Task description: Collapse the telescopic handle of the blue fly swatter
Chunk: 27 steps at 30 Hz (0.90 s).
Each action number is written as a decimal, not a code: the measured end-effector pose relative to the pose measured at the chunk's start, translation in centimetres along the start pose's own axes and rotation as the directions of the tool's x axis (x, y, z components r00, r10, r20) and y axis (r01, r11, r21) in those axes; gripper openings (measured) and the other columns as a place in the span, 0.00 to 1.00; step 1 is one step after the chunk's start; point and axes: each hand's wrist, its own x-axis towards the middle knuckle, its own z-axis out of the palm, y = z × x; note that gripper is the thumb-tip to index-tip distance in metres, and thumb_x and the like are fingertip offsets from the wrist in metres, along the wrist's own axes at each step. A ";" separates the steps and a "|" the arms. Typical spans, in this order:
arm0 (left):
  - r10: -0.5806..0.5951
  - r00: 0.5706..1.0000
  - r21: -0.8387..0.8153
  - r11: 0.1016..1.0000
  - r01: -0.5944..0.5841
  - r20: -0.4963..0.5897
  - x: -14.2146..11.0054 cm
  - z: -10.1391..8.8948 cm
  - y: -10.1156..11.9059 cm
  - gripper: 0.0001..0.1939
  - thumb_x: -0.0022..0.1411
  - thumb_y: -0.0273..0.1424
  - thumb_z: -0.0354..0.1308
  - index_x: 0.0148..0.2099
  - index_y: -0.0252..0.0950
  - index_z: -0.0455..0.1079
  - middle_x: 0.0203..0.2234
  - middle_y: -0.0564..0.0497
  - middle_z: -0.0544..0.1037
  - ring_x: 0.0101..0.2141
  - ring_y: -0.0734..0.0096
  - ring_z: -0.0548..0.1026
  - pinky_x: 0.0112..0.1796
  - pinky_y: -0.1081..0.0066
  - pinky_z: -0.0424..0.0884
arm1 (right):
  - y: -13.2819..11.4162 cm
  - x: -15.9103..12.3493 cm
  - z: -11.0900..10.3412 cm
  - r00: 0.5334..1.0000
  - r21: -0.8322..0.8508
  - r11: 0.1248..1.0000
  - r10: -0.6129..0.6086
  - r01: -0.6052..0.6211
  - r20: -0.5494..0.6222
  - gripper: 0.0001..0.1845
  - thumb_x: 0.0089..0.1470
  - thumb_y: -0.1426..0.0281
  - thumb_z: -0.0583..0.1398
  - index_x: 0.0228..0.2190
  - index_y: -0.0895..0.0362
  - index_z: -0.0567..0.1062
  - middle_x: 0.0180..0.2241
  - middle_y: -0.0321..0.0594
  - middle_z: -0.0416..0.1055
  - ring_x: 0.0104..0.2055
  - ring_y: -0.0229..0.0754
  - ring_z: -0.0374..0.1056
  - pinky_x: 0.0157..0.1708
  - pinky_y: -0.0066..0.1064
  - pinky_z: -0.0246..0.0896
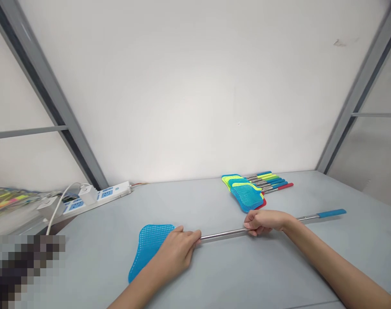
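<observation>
A blue fly swatter [150, 242] with a perforated plastic head, a metal rod and a blue handle grip lies across the grey table in front of me. My left hand [179, 249] is closed around the rod close to the head and covers part of that head. Farther right along the same rod, my right hand [263, 221] pinches it with bent fingers. Between the two hands a bare stretch of the shiny rod shows. The blue grip extends beyond my right hand, pointing right.
Near the wall, a pile of fly swatters [247, 193] in blue, yellow-green and red overlaps, handles to the right. A white power strip [107, 194] with plugged-in adapters and a white cable [56, 210] lies at the table's left edge. Grey frame posts [343, 111] stand at both sides.
</observation>
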 end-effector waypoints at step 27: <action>-0.067 0.998 -0.086 0.994 0.068 0.019 0.2 0.1 0.1 0.15 0.64 0.32 0.35 0.28 0.38 0.56 0.20 0.55 0.68 0.22 0.72 0.63 0.27 0.73 0.53 | -0.3 0.7 1.2 0.972 -0.155 0.971 -0.200 0.180 -0.125 0.16 0.45 0.60 0.57 0.26 0.62 0.72 0.21 0.36 0.62 0.21 0.31 0.55 0.20 0.23 0.50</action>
